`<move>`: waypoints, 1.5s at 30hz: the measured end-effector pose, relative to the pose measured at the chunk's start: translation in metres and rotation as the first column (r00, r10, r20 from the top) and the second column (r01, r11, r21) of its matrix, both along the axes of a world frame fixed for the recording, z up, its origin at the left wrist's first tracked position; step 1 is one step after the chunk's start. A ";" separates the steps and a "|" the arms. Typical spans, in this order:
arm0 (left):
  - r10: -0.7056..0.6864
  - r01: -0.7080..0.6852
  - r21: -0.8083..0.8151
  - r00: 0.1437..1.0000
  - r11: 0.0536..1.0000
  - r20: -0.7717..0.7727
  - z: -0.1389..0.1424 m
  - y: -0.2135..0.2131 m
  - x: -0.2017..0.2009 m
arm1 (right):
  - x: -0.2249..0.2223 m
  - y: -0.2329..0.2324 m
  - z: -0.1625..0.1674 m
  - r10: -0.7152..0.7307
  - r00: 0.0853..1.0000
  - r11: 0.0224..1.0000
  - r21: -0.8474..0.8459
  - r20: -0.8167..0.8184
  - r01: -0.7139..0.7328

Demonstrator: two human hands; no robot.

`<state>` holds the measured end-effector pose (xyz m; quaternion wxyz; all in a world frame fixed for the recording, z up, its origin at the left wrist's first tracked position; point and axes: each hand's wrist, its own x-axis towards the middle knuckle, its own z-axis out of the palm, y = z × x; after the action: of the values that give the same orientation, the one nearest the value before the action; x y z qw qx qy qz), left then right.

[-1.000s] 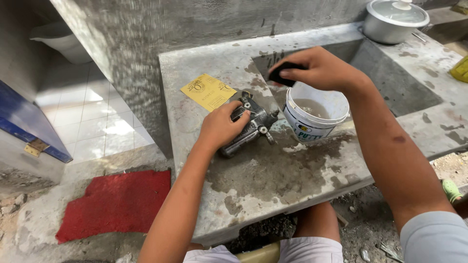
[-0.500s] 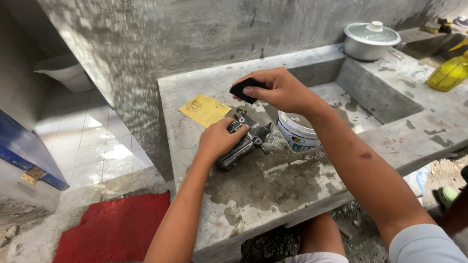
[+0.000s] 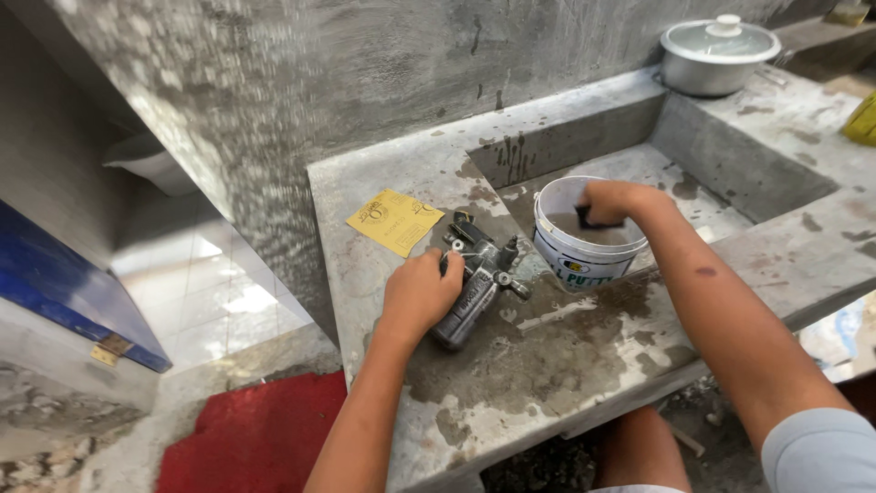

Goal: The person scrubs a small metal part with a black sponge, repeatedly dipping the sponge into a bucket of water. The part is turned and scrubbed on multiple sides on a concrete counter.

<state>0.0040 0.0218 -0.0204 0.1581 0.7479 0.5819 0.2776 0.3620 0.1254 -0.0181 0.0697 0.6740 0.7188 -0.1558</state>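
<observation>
Cleaning appears underway, unfinished: left hand (image 3: 418,294) grips the grimy metal carburetor (image 3: 474,278) on the wet concrete counter (image 3: 584,365); right hand (image 3: 613,203), beyond it, dips a dark sponge (image 3: 589,219) inside the white bucket (image 3: 584,248).

Rough grey cement wall (image 3: 301,82) behind, streaked and stained. Concrete worktop (image 3: 566,365) wet, blotched dark, with sunken basin (image 3: 730,173) at right. Lidded metal pot (image 3: 716,55) on far ledge. Yellow object (image 3: 862,119) at right edge, partly cut off. White tiled floor (image 3: 219,292) at left, bright with daylight. Red mat (image 3: 260,429) below on rough ground. Blue panel (image 3: 64,301) at far left. Rubble under worktop.
</observation>
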 end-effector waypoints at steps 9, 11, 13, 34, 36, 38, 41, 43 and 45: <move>0.049 -0.048 0.028 0.998 0.998 -0.033 0.015 -0.006 0.009 | -0.010 -0.001 -0.029 0.165 0.914 0.982 -0.024 -0.371 -0.187; 0.050 -0.047 0.154 0.999 0.987 -0.019 0.016 -0.010 0.011 | -0.021 -0.013 -0.008 0.184 0.845 0.982 0.140 -0.502 -0.130; 0.029 -0.034 0.392 0.999 0.919 0.017 0.017 -0.013 0.013 | -0.036 -0.031 0.005 0.263 0.869 0.921 0.377 -0.419 -0.097; -0.381 0.328 0.460 0.924 0.825 0.024 0.015 -0.020 0.016 | -0.086 -0.063 0.009 0.564 0.401 0.763 0.641 -0.722 0.083; -0.378 0.328 0.452 0.926 0.829 0.022 0.014 -0.021 0.016 | -0.053 -0.042 0.002 0.460 0.556 0.804 0.591 -0.692 0.071; -0.385 0.332 0.453 0.923 0.827 0.027 0.014 -0.022 0.016 | -0.016 -0.023 -0.012 0.289 0.786 0.834 0.546 -0.547 0.074; -0.391 0.330 0.455 0.919 0.827 0.045 0.019 -0.022 0.017 | 0.024 -0.001 -0.041 0.028 0.959 0.942 0.329 -0.281 0.069; -0.388 0.324 0.467 0.921 0.823 0.043 0.026 -0.018 0.017 | 0.031 0.009 -0.054 0.023 0.988 0.999 0.049 -0.155 -0.016; -0.393 0.374 0.434 0.918 0.820 -0.049 0.035 -0.006 0.016 | 0.024 0.008 -0.055 0.114 0.990 0.988 -0.091 -0.079 -0.121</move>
<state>0.0204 0.0158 0.0143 0.0525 0.8595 0.3393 0.3786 0.3863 0.1331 -0.0730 0.0844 0.6199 0.7512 -0.2104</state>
